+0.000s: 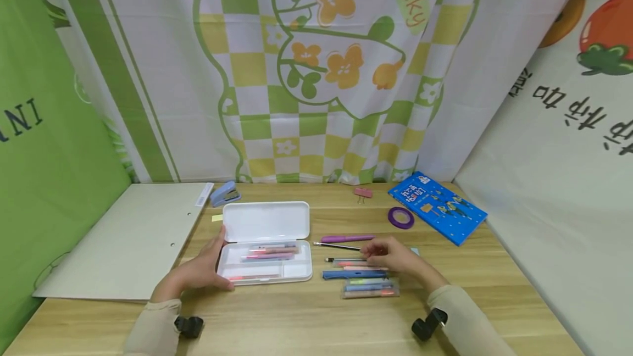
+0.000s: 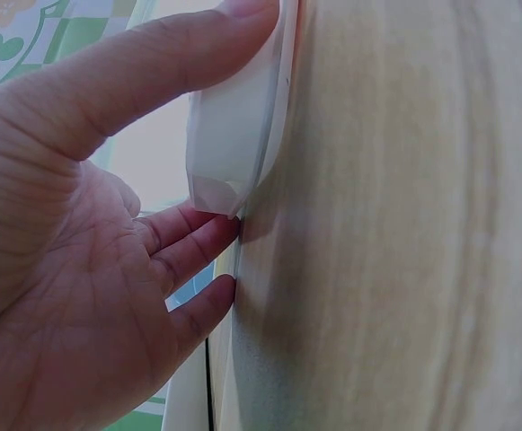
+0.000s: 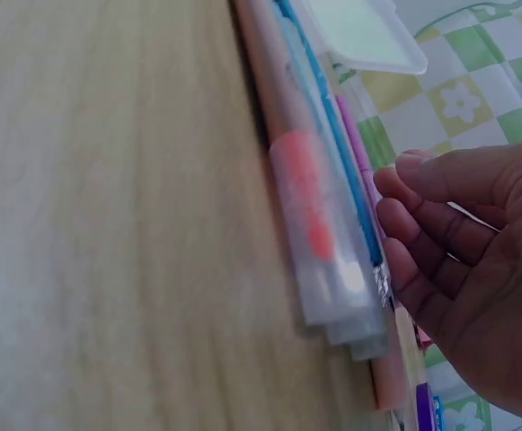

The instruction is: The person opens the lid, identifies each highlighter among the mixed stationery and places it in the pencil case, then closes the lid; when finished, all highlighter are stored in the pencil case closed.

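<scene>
A white pencil case [image 1: 267,223] lies with its lid raised and several pens [image 1: 271,251] in its tray. My left hand [image 1: 204,265] holds its left end, the thumb along the front corner and the fingers behind. In the left wrist view the thumb [image 2: 162,67] presses the case wall [image 2: 229,135]. My right hand [image 1: 388,254] pinches a black pencil [image 1: 338,246] by its right end; the right wrist view hides the pinched part. Below that hand lie a second black pencil [image 1: 341,260], a blue pen [image 1: 353,274] and several clear-capped highlighters [image 1: 368,293].
A purple pen [image 1: 348,238] lies behind the pencils. Farther back are a pink binder clip [image 1: 363,193], a purple tape roll [image 1: 401,217] and a blue book [image 1: 437,207]. A blue stapler [image 1: 225,195] stands behind the case, and a large pale board [image 1: 126,240] covers the left side.
</scene>
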`<state>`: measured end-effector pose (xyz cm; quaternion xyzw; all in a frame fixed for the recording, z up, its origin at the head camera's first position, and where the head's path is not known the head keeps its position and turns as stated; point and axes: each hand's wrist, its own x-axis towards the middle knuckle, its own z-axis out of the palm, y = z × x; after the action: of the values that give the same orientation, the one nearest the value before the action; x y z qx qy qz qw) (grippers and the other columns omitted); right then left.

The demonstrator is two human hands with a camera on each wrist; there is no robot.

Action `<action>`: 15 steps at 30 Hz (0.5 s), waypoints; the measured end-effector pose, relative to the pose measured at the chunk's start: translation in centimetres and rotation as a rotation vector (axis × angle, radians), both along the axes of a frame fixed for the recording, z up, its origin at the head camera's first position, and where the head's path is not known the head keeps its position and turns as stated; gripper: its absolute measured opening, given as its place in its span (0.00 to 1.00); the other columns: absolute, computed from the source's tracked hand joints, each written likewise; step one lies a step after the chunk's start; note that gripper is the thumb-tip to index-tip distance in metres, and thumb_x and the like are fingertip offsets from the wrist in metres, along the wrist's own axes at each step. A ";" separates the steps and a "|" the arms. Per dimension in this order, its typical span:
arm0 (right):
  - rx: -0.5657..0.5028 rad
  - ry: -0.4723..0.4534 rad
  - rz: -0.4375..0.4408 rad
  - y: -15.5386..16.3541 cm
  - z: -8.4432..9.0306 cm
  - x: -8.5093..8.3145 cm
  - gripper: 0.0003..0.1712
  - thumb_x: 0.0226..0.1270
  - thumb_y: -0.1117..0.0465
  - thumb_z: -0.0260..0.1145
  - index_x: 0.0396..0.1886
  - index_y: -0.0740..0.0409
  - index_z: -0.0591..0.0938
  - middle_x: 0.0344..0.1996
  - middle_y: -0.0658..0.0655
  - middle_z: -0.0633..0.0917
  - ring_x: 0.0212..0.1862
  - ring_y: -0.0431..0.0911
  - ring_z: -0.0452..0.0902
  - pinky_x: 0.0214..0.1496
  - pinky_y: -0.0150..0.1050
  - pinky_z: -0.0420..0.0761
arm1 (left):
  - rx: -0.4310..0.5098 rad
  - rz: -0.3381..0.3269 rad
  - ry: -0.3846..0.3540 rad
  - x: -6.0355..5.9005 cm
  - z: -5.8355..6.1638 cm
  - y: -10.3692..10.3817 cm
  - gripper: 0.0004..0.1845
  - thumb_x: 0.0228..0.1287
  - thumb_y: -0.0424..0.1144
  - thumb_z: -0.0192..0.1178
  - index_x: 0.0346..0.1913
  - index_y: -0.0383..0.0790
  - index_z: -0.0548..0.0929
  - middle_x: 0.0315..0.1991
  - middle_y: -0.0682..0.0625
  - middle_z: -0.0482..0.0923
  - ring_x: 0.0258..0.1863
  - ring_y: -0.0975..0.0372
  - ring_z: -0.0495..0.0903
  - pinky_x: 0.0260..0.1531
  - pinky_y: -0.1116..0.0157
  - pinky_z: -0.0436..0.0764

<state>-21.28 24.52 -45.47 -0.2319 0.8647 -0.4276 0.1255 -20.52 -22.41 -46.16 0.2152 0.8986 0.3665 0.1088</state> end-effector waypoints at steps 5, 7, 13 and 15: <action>0.045 0.021 0.009 0.2 -0.2 0.1 0.09 0.62 0.69 0.63 0.42 0.64 0.83 0.36 0.55 0.84 0.39 0.43 0.77 0.41 0.32 0.77 | 0.004 0.000 -0.006 0.0 -0.1 0.0 0.75 0.35 0.47 0.79 0.70 0.25 0.28 0.68 0.23 0.42 0.68 0.35 0.42 0.64 0.39 0.45; 0.070 0.043 0.018 0.1 -0.2 0.1 0.09 0.62 0.69 0.63 0.42 0.62 0.83 0.35 0.54 0.84 0.39 0.43 0.77 0.42 0.32 0.77 | 0.003 -0.005 -0.001 0.0 -0.1 0.0 0.75 0.35 0.47 0.79 0.70 0.24 0.28 0.67 0.23 0.42 0.67 0.35 0.43 0.63 0.39 0.46; 0.133 0.099 0.028 -0.3 -0.2 0.1 0.08 0.61 0.69 0.65 0.40 0.60 0.83 0.33 0.50 0.84 0.38 0.42 0.78 0.41 0.33 0.78 | 0.000 -0.010 -0.001 0.1 0.1 0.1 0.75 0.36 0.46 0.78 0.70 0.24 0.28 0.67 0.22 0.42 0.67 0.34 0.43 0.64 0.39 0.46; 0.159 0.117 0.025 -0.4 -0.2 0.1 0.08 0.60 0.68 0.65 0.40 0.58 0.84 0.33 0.49 0.84 0.37 0.40 0.78 0.40 0.33 0.78 | 0.005 -0.014 0.002 0.1 0.2 0.1 0.74 0.36 0.45 0.78 0.69 0.23 0.28 0.67 0.22 0.41 0.67 0.34 0.43 0.63 0.38 0.46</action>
<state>-21.18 24.16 -45.68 -0.2566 0.8988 -0.3416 0.0982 -20.38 -22.34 -45.96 0.2220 0.8963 0.3677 0.1101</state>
